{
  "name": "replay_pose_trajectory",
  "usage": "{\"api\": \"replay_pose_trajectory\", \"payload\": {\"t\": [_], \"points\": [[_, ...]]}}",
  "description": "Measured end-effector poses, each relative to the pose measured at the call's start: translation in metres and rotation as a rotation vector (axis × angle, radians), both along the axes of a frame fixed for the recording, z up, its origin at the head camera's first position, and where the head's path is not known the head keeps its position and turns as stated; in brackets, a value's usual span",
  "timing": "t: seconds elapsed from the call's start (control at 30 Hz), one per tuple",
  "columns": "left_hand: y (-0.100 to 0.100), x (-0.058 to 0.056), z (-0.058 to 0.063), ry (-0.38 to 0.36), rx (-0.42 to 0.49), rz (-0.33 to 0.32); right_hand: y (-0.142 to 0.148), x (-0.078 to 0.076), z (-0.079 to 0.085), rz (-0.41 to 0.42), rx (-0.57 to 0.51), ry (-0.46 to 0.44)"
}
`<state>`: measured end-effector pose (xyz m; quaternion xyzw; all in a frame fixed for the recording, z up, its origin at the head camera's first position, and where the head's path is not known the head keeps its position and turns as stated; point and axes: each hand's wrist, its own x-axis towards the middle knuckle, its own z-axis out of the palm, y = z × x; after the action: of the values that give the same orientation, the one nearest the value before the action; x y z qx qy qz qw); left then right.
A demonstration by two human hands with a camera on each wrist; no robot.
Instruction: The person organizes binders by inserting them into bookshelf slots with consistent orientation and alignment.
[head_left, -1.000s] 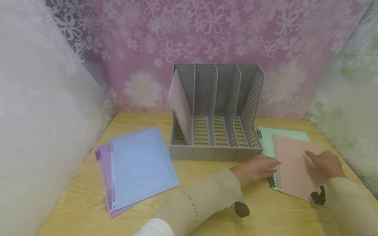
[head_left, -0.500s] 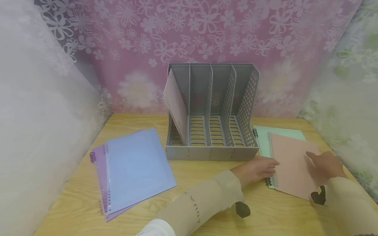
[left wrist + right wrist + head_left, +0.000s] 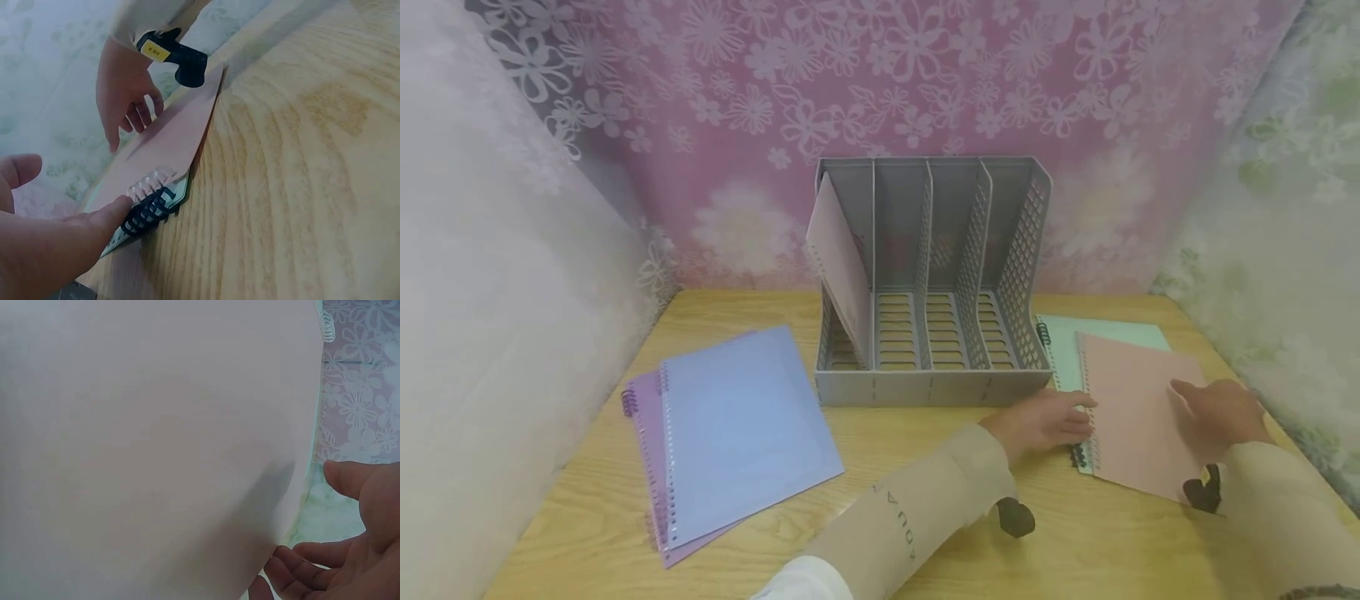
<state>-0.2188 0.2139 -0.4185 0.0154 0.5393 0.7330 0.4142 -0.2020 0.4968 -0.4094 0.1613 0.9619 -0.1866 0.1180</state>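
Observation:
A pink spiral notebook [image 3: 1135,417] lies over a mint green notebook [image 3: 1120,330] on the table's right side. My left hand [image 3: 1041,421] reaches its extended fingers to the pink notebook's spiral binding; in the left wrist view its thumb stands apart. At the opposite edge is my right hand [image 3: 1225,408]. The right wrist view shows the right hand's fingers [image 3: 300,570] meeting the notebook's edge, its thumb raised away from the cover. The green notebook's black spiral [image 3: 150,209] sticks out beneath the pink one.
A grey file rack [image 3: 932,389] stands at the back, with a pale pink notebook [image 3: 841,271] leaning in its leftmost compartment. To the left, a blue notebook [image 3: 745,433] overlaps a purple notebook [image 3: 643,408]. Floral fabric [image 3: 895,83] encloses the table's back and sides.
The head view has turned slightly, so the rack and notebooks sit further left in it. Both hands keep nearly the same places at the pink notebook's edges.

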Motion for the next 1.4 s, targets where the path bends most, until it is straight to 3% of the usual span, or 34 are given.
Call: {"api": "replay_pose_trajectory", "payload": {"t": [0.17, 0.4, 1.13, 1.4], "points": [[0.003, -0.008, 0.003, -0.042, 0.013, -0.028, -0.002, 0.001, 0.001, -0.024, -0.024, 0.039], [0.005, -0.006, -0.002, -0.104, 0.039, -0.018, 0.002, 0.004, -0.007, -0.04, -0.062, 0.061], [0.014, -0.003, -0.006, -0.093, 0.004, -0.013, -0.008, 0.003, -0.005, -0.02, -0.035, 0.107], [0.012, -0.007, -0.003, 0.009, -0.048, 0.063, -0.011, -0.001, -0.002, -0.032, -0.043, 0.103]]}}
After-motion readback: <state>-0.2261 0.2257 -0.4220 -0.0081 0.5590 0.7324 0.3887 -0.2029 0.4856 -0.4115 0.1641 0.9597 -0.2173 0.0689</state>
